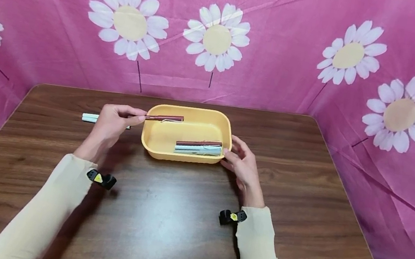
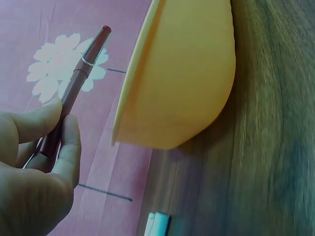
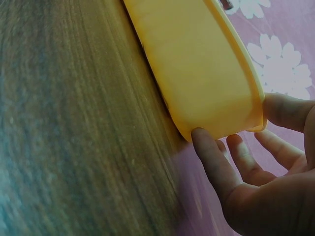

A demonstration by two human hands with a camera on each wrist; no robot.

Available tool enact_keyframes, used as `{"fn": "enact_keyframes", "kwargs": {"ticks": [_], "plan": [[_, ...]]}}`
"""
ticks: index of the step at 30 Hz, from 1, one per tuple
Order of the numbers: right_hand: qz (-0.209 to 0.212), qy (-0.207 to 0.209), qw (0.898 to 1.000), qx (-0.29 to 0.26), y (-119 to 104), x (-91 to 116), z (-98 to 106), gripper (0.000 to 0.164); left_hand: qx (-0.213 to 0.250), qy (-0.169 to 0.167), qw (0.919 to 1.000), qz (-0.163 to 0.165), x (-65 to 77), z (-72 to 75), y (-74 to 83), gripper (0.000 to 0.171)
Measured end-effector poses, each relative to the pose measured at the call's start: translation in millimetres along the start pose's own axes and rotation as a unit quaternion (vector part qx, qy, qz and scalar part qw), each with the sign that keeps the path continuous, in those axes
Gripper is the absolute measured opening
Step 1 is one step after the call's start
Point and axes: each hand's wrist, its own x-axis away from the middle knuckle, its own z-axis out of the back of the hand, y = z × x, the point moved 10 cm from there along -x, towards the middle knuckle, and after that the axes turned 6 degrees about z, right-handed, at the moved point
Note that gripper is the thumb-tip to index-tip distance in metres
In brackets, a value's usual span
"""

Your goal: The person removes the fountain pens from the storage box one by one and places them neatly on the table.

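My left hand (image 1: 110, 125) pinches a dark red pen (image 1: 164, 117) with a metal clip between thumb and fingers. The pen's capped end reaches over the left part of a yellow plastic tray (image 1: 182, 159). At the tray's right end, my right hand (image 1: 242, 164) grips the rim and wall. Inside the tray, near its front wall, another dark red pen (image 1: 199, 143) lies alongside light blue pens (image 1: 197, 149). Pale mint pens (image 1: 90, 117) lie on the table behind the left hand, which partly hides them.
The brown wood-grain table (image 1: 160, 221) has its back edge just behind the tray. A pink cloth (image 1: 274, 67) printed with white daisies hangs behind the table and along its sides. Black straps with cameras (image 1: 101, 179) sit on both wrists.
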Motion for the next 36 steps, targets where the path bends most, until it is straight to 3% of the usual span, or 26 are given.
{"fn": "enact_keyframes", "kwargs": {"ticks": [5,12,21,31,36], "plan": [[-0.001,0.0,1.0,0.003,1.3,0.8,0.5,0.056,0.03,0.007,0.9994,-0.012,4.6,18.5,-3.0,0.013],[0.005,0.003,1.0,-0.002,-0.2,0.5,1.6,0.055,0.077,0.02,0.9966,-0.021,8.8,42.2,-5.8,0.016],[0.006,0.0,1.0,-0.001,-0.6,-0.8,-0.3,0.055,0.098,0.03,0.9946,-0.016,15.8,64.0,-10.5,0.014],[0.01,-0.001,1.0,-0.001,-1.6,-2.2,-0.9,0.055,0.144,0.038,0.9885,-0.027,21.6,90.6,-28.4,0.017],[0.004,0.003,1.0,-0.001,-0.4,-1.0,-1.2,0.056,0.139,0.036,0.9896,-0.008,20.2,103.6,-42.5,0.017]]}}
